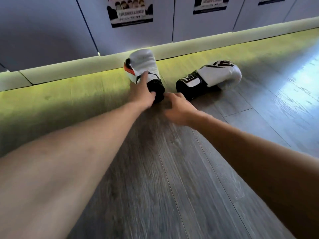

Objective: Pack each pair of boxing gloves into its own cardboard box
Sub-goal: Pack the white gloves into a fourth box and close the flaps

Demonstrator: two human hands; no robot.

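Two white boxing gloves with black cuffs lie on the wood floor near the wall. The left glove [144, 64] has an orange and black patch on its side, and my left hand [141, 93] grips its black cuff, thumb on one side and fingers on top. The right glove [219, 73], with black lettering, lies on its side a little to the right, untouched. My right hand [177, 107] hovers just in front of the left glove's cuff, fingers loosely curled, holding nothing. No cardboard box is in view.
A pale skirting board [86, 68] lit yellow-green runs along the wall behind the gloves. Grey cabinet panels with posters [130, 12] stand above it. Wood plank floor [164, 178] stretches toward me.
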